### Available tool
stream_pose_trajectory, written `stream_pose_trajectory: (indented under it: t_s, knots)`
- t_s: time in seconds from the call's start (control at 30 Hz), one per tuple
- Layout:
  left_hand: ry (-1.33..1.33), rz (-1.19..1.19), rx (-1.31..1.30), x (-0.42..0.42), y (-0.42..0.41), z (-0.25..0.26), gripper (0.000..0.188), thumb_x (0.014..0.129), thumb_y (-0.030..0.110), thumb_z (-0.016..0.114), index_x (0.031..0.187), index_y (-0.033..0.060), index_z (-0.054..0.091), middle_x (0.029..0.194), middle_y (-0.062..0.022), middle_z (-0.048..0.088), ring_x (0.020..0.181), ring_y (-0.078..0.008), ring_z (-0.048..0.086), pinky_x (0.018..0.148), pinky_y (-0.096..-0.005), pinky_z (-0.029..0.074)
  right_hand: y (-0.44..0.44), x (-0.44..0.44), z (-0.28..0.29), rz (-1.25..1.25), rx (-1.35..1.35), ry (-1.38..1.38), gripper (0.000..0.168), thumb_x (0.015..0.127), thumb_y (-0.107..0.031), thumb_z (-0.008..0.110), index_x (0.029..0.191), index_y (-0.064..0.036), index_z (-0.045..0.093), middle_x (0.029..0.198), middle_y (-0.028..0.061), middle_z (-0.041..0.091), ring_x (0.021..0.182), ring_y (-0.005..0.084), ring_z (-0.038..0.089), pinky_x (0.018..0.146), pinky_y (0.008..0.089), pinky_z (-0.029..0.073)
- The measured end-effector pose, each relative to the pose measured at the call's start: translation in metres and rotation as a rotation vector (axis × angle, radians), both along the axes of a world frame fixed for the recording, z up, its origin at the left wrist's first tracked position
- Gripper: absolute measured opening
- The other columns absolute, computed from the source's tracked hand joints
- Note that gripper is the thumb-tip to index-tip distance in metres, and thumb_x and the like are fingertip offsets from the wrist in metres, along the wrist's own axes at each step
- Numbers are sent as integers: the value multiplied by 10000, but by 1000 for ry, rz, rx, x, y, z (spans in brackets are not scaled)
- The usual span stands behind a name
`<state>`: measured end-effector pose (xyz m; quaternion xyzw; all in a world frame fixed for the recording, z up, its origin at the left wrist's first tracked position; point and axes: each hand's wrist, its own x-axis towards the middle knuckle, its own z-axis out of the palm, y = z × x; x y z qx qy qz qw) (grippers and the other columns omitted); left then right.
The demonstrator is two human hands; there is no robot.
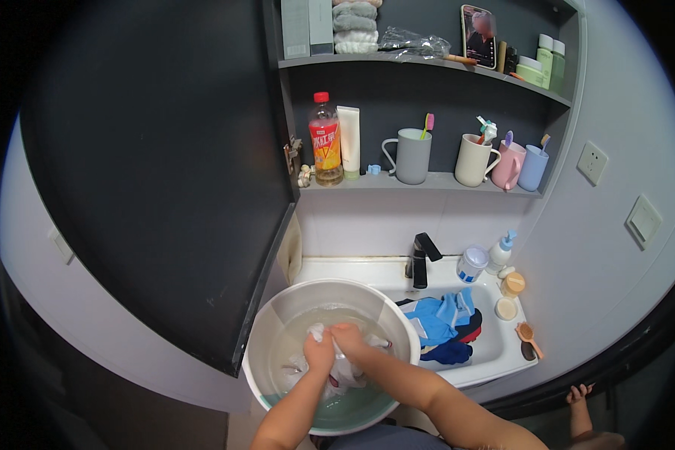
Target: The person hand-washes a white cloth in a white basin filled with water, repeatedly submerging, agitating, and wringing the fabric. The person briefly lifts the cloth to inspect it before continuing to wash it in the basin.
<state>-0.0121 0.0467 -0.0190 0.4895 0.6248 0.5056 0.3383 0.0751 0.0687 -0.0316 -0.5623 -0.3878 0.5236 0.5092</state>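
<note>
A large white plastic basin [264, 320] of cloudy water stands in front of the person, its right side against the sink. Over the water my left hand [319, 350] grips a bunched part of a wet white garment [349, 374]. Close beside it, touching, my right hand [349, 339] is closed on the same cloth. The rest of the garment hangs down into the water, with small dark red parts showing. Blue and dark clothes [441, 323] lie heaped in the white sink [498, 351], under a black faucet [422, 259].
A dark cabinet door [163, 169] stands open at the left. Shelves above hold cups [413, 157], a drink bottle [326, 143] and a phone [478, 36]. A pump bottle [500, 253], jars and a hairbrush [527, 337] line the sink's right rim. Another person's hand [579, 394] shows at lower right.
</note>
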Motion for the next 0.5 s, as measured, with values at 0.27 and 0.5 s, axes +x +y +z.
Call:
stream_pose_trajectory:
  t_s: [0.27, 0.5]
  knots:
    - [-2, 154, 8, -20, 15, -28, 241, 799, 215, 572, 808, -24, 608, 756, -165, 634, 703, -274, 615, 653, -359, 462, -4, -12, -8, 67, -9, 18, 144, 776, -111, 588, 788, 22, 641, 713, 60, 611, 630, 119, 542, 564, 256, 429]
    - [-34, -88, 10, -1, 3, -20, 247, 795, 210, 576, 880, -19, 614, 825, -178, 640, 777, -292, 619, 701, -358, 462, -3, -5, -7, -127, -32, 181, 172, 813, -95, 505, 850, 20, 627, 814, 77, 616, 740, 144, 556, 682, 274, 446]
